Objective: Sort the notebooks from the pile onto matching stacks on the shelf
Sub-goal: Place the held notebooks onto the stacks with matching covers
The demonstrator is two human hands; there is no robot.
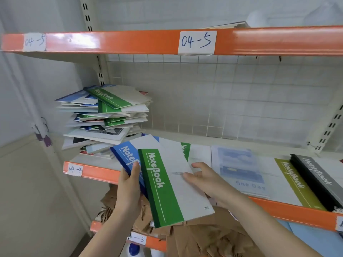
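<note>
Head view has both my hands in front of the middle shelf (89,172), the one tagged 04-4. My left hand (130,188) grips a blue notebook (124,154) along its spine edge, thumb laid across the cover. My right hand (206,179) holds the green notebook (167,186) by its right edge, thumb on the pale cover and fingers curled behind; it overlaps the blue one and hangs out past the shelf lip. At the back left of the shelf sits the untidy pile (105,117) of mixed notebooks. To the right, lying flat on the shelf, are a green stack (194,153), a pale "fine Day" stack (239,167), an olive stack (295,180) and a black stack (319,179). Crumpled brown paper (204,238) fills the shelf below.
</note>
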